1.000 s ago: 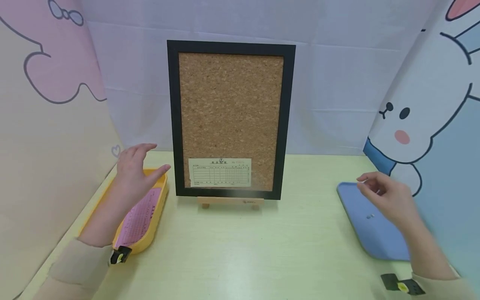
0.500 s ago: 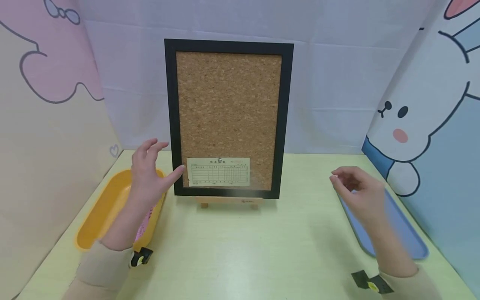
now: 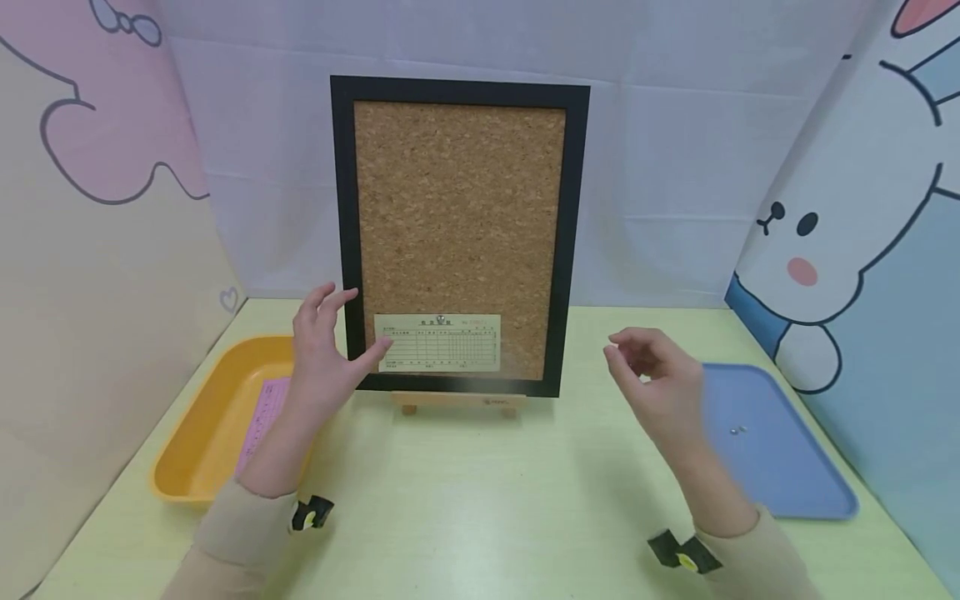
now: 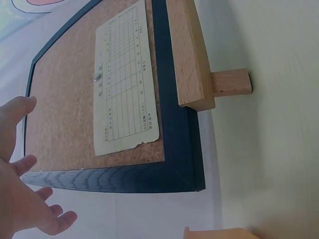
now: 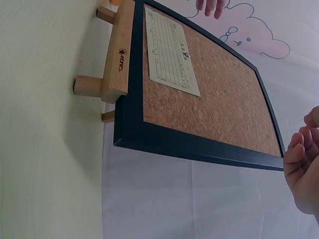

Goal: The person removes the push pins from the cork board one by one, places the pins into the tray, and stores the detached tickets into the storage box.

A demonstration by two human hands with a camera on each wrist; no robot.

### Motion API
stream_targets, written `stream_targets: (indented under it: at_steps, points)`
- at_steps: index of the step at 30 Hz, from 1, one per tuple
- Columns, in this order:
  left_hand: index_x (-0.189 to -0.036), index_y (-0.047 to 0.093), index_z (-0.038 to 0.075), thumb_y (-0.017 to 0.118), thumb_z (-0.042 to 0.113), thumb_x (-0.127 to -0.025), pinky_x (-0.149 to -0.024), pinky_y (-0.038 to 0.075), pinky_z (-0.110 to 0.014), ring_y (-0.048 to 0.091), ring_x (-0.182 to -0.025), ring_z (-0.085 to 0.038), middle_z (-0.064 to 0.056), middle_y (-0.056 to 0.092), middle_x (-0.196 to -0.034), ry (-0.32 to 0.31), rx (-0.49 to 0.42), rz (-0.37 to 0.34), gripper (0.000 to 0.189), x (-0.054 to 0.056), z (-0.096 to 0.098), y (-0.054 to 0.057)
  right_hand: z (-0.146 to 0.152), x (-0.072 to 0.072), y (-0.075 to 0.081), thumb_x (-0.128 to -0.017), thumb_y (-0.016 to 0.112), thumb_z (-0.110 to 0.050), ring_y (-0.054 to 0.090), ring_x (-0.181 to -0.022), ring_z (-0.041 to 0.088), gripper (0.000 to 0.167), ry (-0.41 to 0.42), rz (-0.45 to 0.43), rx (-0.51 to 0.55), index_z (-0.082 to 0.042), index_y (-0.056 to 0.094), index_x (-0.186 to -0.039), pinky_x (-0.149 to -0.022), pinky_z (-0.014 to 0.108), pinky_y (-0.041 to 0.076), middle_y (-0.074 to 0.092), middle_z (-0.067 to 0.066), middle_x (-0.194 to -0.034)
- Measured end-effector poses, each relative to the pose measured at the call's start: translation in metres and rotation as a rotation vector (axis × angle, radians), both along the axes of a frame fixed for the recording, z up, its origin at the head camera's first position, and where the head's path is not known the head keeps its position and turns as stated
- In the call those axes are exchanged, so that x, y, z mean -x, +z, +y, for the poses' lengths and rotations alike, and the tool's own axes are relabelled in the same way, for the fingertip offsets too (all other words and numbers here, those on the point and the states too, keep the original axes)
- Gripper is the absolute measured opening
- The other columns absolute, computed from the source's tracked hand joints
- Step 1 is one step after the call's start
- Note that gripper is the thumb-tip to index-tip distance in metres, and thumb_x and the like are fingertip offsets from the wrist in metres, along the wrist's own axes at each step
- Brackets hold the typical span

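Observation:
My left hand (image 3: pixel 322 358) is raised in front of the lower left of a framed cork board (image 3: pixel 461 208). Its fingers and thumb stand well apart with nothing between them. A pale printed form slip (image 3: pixel 437 343) hangs low on the board under a small silver pin (image 3: pixel 440 319). In the left wrist view the thumb and fingers of that hand lie beside the board. My right hand (image 3: pixel 663 392) hovers between the board and the blue tray (image 3: pixel 795 467). Its fingers are loosely bent, thumb near the index tip, and no held thing shows. The board leans on a wooden easel (image 3: pixel 459 402).
A yellow tray (image 3: pixel 187 450) at left, partly behind my left arm, holds a pink printed slip (image 3: pixel 262 417). Small shiny pieces (image 3: pixel 738 430) lie in the blue tray. A white cloth backdrop (image 3: pixel 660 167) and decorated side walls surround the table.
Both hands have moved inward: my left hand rightward from over the yellow tray, my right hand leftward from over the blue tray. The board and its slip stay in place.

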State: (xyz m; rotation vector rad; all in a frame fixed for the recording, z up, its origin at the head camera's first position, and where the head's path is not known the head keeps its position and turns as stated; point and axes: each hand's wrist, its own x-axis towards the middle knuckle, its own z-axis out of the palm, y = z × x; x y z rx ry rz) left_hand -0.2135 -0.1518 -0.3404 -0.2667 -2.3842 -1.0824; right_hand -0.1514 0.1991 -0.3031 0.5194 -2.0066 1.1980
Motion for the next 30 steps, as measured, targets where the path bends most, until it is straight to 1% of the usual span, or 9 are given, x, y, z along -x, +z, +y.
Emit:
stream_targets:
  at_steps: [5,9,12,17,20,23,27,30]
  points:
    - [-0.133,0.039,0.019,0.073,0.033,-0.075,-0.1,0.025,-0.055,0.018,-0.131,-0.028,-0.006,0.019,-0.145,0.005,-0.04,-0.027,0.068,0.004,0.001,-0.008,-0.018,0.005,-0.005,-0.072,0.064,0.016,0.05,-0.06,0.006,0.015,0.054,0.02,0.02,0.01,0.061,-0.086,-0.052,0.013,0.042,0.057,0.011,-0.068]
    - [-0.135,0.037,0.019,0.072,0.035,-0.076,-0.101,0.025,-0.054,0.019,-0.131,-0.029,-0.008,0.018,-0.145,-0.003,-0.068,-0.058,0.071,0.007,0.003,-0.016,-0.03,0.01,-0.012,-0.072,0.064,0.015,0.051,-0.063,0.006,0.015,0.075,0.014,0.029,0.009,0.061,-0.085,-0.054,0.013,0.044,0.059,0.013,-0.07]
    - [-0.135,0.036,0.02,0.072,0.036,-0.076,-0.101,0.024,-0.054,0.019,-0.131,-0.029,-0.008,0.017,-0.145,0.002,-0.07,-0.083,0.072,0.01,0.004,-0.02,-0.039,0.016,-0.016,-0.073,0.065,0.014,0.052,-0.065,0.006,0.015,0.093,0.013,0.031,0.009,0.061,-0.086,-0.056,0.013,0.045,0.06,0.014,-0.072]
    - [-0.135,0.035,0.019,0.073,0.034,-0.076,-0.102,0.024,-0.054,0.019,-0.131,-0.029,-0.009,0.015,-0.146,0.003,-0.09,-0.092,0.072,0.012,0.006,-0.026,-0.048,0.035,-0.036,-0.076,0.065,0.01,0.054,-0.067,0.007,0.016,0.135,0.021,0.024,0.003,0.062,-0.09,-0.057,0.014,0.046,0.062,0.012,-0.077]
    - [-0.135,0.035,0.018,0.073,0.034,-0.075,-0.102,0.024,-0.054,0.018,-0.131,-0.03,-0.01,0.012,-0.146,0.001,-0.103,-0.094,0.073,0.015,0.007,-0.03,-0.054,0.048,-0.048,-0.078,0.066,0.003,0.055,-0.067,0.009,0.015,0.149,0.018,0.012,-0.001,0.063,-0.092,-0.057,0.015,0.047,0.063,0.009,-0.079]
    - [-0.134,0.035,0.018,0.073,0.035,-0.075,-0.102,0.025,-0.053,0.017,-0.132,-0.031,-0.01,0.01,-0.147,0.011,-0.113,-0.102,0.073,0.017,0.007,-0.034,-0.064,0.056,-0.053,-0.079,0.067,-0.001,0.055,-0.067,0.01,0.014,0.148,0.021,-0.001,-0.002,0.063,-0.092,-0.055,0.017,0.047,0.064,0.007,-0.08]
    - [-0.133,0.036,0.018,0.075,0.033,-0.074,-0.102,0.026,-0.052,0.018,-0.131,-0.031,-0.009,0.009,-0.146,0.037,-0.115,-0.119,0.072,0.02,0.008,-0.039,-0.077,0.066,-0.057,-0.078,0.067,0.002,0.056,-0.068,0.014,0.013,0.144,0.038,-0.005,0.001,0.062,-0.09,-0.054,0.025,0.048,0.064,0.009,-0.079]
    - [-0.132,0.037,0.017,0.075,0.03,-0.074,-0.101,0.026,-0.052,0.018,-0.131,-0.031,-0.01,0.01,-0.146,0.048,-0.119,-0.129,0.071,0.023,0.01,-0.041,-0.085,0.072,-0.06,-0.077,0.067,0.004,0.057,-0.068,0.018,0.012,0.161,0.028,0.008,0.004,0.062,-0.089,-0.055,0.031,0.049,0.063,0.012,-0.078]
